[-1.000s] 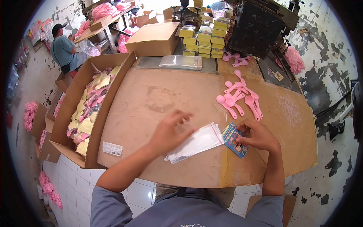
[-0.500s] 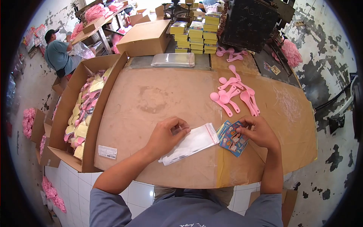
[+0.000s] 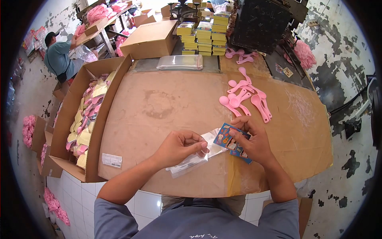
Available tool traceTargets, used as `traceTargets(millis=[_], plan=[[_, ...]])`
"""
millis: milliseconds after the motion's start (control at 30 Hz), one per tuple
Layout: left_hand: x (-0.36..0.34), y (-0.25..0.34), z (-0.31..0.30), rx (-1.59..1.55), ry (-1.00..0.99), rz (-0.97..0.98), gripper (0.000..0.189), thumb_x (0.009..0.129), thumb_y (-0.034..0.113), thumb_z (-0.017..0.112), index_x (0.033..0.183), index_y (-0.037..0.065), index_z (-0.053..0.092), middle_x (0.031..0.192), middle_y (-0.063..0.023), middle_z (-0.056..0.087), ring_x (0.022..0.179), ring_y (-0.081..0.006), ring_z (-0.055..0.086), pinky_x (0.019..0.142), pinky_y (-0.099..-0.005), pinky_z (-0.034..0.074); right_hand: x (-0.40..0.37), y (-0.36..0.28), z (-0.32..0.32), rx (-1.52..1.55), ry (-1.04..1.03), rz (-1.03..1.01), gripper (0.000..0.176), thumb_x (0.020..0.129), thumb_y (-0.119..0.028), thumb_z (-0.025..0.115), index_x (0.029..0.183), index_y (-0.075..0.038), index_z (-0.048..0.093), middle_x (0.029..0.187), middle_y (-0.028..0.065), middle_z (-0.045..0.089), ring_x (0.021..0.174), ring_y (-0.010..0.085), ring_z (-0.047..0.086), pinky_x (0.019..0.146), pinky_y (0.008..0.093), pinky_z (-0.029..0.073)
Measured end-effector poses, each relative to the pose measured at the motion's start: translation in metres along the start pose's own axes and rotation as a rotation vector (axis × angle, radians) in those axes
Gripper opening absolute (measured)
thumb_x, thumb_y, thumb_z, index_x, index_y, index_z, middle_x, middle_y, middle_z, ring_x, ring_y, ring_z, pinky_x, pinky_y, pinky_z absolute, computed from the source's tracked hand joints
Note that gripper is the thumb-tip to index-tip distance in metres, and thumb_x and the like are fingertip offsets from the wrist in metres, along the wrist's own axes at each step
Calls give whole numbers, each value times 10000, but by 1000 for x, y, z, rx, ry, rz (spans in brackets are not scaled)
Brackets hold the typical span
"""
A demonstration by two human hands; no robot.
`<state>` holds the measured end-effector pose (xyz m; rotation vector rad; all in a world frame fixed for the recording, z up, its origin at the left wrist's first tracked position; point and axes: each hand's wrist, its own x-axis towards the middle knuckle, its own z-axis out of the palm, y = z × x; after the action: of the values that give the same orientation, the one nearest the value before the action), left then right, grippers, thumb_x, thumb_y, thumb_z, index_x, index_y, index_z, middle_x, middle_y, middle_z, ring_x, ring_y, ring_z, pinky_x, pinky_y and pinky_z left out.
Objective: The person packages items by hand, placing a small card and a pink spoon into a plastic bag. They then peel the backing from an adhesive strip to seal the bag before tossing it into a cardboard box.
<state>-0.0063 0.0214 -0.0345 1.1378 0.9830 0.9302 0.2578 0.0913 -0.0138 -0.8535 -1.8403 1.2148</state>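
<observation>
My left hand (image 3: 177, 148) pinches the edge of a clear plastic bag (image 3: 191, 162), over a pile of such bags lying flat in front of me. Between the thumb and fingers of my right hand (image 3: 254, 140) is a blue printed card (image 3: 224, 136), held over the right end of the bags. Other blue cards (image 3: 241, 156) lie partly hidden beneath that hand. Beyond my right hand, several pink plastic scoops (image 3: 238, 97) rest in a loose heap on the cardboard.
At left stands an open carton (image 3: 113, 85) filled with packed pink scoops and yellowish cards. Along the back are a closed box (image 3: 149, 38), a pack of clear bags (image 3: 180, 62), stacks of yellow-edged cards (image 3: 204, 38) and a black machine (image 3: 260, 26). Another person (image 3: 63, 57) sits far left.
My right hand has moved left with a card lifted off the pile, bringing it over the bags. My left hand has shifted slightly right and down, pulling at the bag's edge.
</observation>
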Motion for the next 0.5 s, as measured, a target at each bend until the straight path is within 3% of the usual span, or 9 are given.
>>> traceTargets(millis=[100, 233, 400, 500], plan=[[-1, -1, 3, 5, -2, -9, 246, 1025, 157, 693, 1118, -71, 702, 994, -130, 781, 874, -153, 743, 788, -283, 583, 0, -6, 3, -48, 34, -32, 259, 946, -70, 754, 1189, -7, 687, 934, 51, 723, 786, 75, 660, 653, 243, 516], [-2, -6, 7, 52, 2, 28, 257, 1022, 158, 697, 1148, -66, 711, 1005, -131, 787, 884, -148, 742, 787, -284, 584, 1, -15, 7, -293, -139, -239, 194, 920, -73, 776, 1106, -39, 735, 968, 66, 733, 834, 113, 682, 673, 279, 529], [-10, 11, 11, 411, -56, 59, 238, 1021, 167, 701, 1143, -36, 730, 990, -94, 791, 875, -111, 730, 783, -265, 573, 1, -19, 16, -397, -282, -279, 184, 906, -74, 782, 1080, -33, 738, 950, 76, 724, 861, 142, 676, 695, 300, 524], [-10, 6, 11, 315, 8, 42, 233, 1022, 170, 702, 1133, -33, 733, 976, -78, 792, 875, -88, 718, 773, -258, 567, 2, -24, 22, -231, -79, -192, 173, 914, -91, 775, 1064, -18, 731, 926, 58, 715, 793, 137, 656, 669, 280, 505]])
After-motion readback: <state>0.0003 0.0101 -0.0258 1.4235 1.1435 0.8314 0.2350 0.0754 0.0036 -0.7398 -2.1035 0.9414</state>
